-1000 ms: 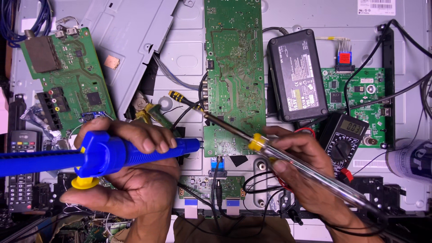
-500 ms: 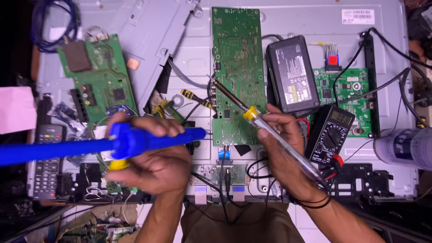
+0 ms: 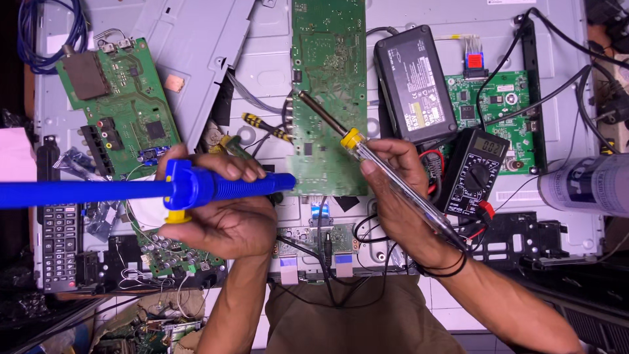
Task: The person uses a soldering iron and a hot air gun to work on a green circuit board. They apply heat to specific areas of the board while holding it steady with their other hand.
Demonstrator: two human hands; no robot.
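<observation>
My left hand [image 3: 226,213] is clenched around the blue desoldering pump [image 3: 196,187], long axis running left to right, its nozzle pointing right at the lower left edge of the long green circuit board [image 3: 327,92], just beside it. My right hand [image 3: 400,196] grasps the soldering iron [image 3: 367,154] by its clear handle, yellow collar near my fingertips, the dark tip angled up-left and resting over the board's left-middle area. The board's long axis runs away from me, between both hands; the iron tip sits above the pump nozzle, near but apart. On the surface to the right lie a black power adapter [image 3: 414,82] and a multimeter [image 3: 475,170], further out a small green board [image 3: 501,111]; a remote control [image 3: 60,242] lies far left. No containers that I can tell.
</observation>
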